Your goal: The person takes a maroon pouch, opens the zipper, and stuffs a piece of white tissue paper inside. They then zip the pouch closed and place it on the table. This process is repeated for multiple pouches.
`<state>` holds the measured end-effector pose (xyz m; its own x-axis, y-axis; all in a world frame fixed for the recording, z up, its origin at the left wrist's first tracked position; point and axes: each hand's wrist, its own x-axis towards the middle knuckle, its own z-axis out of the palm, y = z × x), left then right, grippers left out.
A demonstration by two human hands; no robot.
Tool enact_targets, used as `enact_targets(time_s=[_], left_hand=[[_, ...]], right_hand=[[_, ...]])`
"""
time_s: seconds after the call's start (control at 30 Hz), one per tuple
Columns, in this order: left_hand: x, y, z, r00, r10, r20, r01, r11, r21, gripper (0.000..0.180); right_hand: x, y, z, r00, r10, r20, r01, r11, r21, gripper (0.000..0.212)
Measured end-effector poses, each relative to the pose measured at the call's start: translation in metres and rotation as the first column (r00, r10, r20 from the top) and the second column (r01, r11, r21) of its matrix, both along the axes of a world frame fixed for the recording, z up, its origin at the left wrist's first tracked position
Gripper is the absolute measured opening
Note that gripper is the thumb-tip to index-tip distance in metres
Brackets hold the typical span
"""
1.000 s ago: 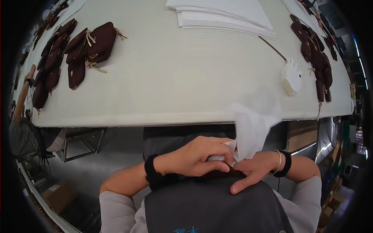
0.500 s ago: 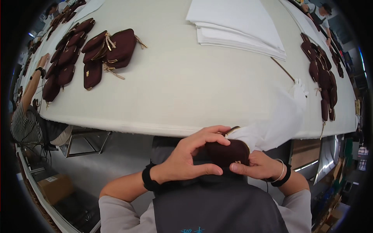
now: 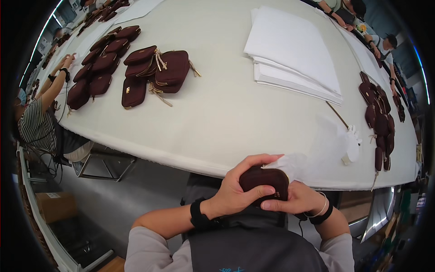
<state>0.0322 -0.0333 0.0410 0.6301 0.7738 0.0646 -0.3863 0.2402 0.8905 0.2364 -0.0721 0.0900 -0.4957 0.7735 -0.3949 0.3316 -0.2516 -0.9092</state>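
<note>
Just in front of the table's near edge I hold a small dark maroon zip pouch [image 3: 263,182] between both hands. My left hand [image 3: 238,188] wraps its left side, fingers over the top and thumb across the front. On the lower right corner, my right hand [image 3: 297,198] grips with the thumb in front; its other fingers are hidden behind. White tissue paper [image 3: 290,164] sticks out of the pouch's top by the gold zip and spreads toward the table. How far it reaches inside is hidden.
Several maroon pouches lie in a group [image 3: 158,72] at the left. Another pile of pouches [image 3: 380,120] is at the far right. A stack of white sheets [image 3: 294,54] sits at the back, near a thin stick [image 3: 337,114] and crumpled white paper [image 3: 351,147]. Co-workers stand round the table [image 3: 217,122].
My left thumb has moved from below the pouch onto its front, and the fingers have closed round its side. The zip mouth looks narrower. The whole view has shifted and tilted.
</note>
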Motion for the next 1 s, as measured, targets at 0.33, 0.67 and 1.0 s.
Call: enact_targets(time_s=[0.33,0.67,1.0], left_hand=[[0.004,0.018,-0.031,0.865,0.488,-0.118,-0.251,0.624,0.740,0.079],[0.008,0.041,-0.019,0.872,0.471,-0.132,0.045,0.192,0.980,0.059],[0.016,0.057,-0.007,0.802,0.535,-0.265,0.206,0.168,0.964,0.074]], right_hand=[[0.021,0.066,-0.002,0.745,0.177,0.643,-0.528,0.746,0.406,0.039],[0.001,0.060,-0.014,0.806,0.130,0.578,-0.526,0.606,0.597,0.021],[0.017,0.083,-0.022,0.879,0.212,0.427,-0.422,0.761,0.492,0.031]])
